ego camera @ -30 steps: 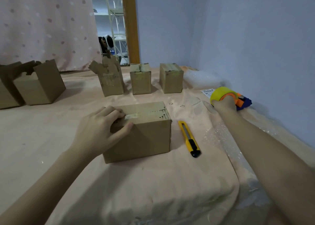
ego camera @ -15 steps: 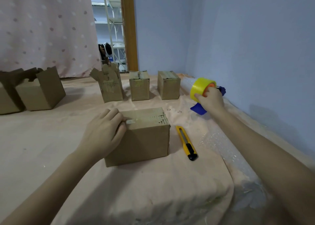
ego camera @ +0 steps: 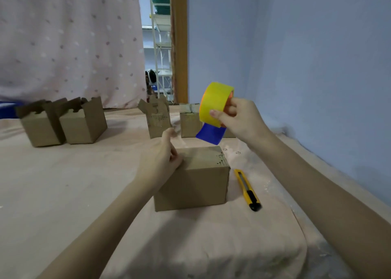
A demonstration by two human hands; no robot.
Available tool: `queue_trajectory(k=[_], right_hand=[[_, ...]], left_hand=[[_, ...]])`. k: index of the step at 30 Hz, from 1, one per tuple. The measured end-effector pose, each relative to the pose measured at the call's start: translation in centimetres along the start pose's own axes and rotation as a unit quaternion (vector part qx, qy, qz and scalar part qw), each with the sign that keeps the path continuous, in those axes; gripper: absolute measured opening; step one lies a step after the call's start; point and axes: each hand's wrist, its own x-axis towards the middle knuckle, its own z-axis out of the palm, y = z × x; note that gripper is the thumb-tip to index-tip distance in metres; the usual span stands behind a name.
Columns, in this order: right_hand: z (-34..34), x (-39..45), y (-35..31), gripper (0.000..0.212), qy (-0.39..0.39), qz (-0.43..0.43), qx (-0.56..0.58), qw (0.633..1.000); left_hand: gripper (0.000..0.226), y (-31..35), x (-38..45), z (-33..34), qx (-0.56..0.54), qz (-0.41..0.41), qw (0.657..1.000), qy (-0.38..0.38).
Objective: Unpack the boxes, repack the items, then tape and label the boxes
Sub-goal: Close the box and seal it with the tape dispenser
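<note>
the closed box [ego camera: 196,177] sits near the front of the cloth-covered table [ego camera: 63,183], a bit right of the middle. its long side runs left to right, and one short end faces the wall on the right. there is a lot of bare cloth to its left and in front of it, up to the soft front edge where the cloth folds down.

the left hand [ego camera: 160,160] rests on the top left part of the box. its fingers are bent, and the thumb sticks up. you cannot tell if it is pinching anything.

the right hand [ego camera: 239,118] is up in the air above the far right corner of the box, not touching it. it grips the tape roll [ego camera: 215,104], with the thumb pressed on the yellow outside and fingers hooked into the hole. the roll stands on its edge and its hole faces right. a blue flap [ego camera: 209,133] hangs down under the roll, just above the box.

the yellow knife [ego camera: 246,188] lies on the cloth just right of the box, not touching it. it is long and thin, with its black end toward the front edge.

five more boxes stand in a row toward the back edge: two open boxes [ego camera: 63,122] at the left, and an open torn box [ego camera: 157,118] and two small boxes [ego camera: 189,120] nearer the middle, one mostly hidden behind the right hand. between that row and the closed box the cloth is bare.
</note>
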Motion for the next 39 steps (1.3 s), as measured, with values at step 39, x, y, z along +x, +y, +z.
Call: queue_trajectory(k=[39], right_hand=[[4.0,-0.5,3.6,0.061,-0.055,-0.559,-0.288,0.775]], left_hand=[[0.021,-0.7,0.6,-1.7,-0.304,-0.028,0.949,0.075]])
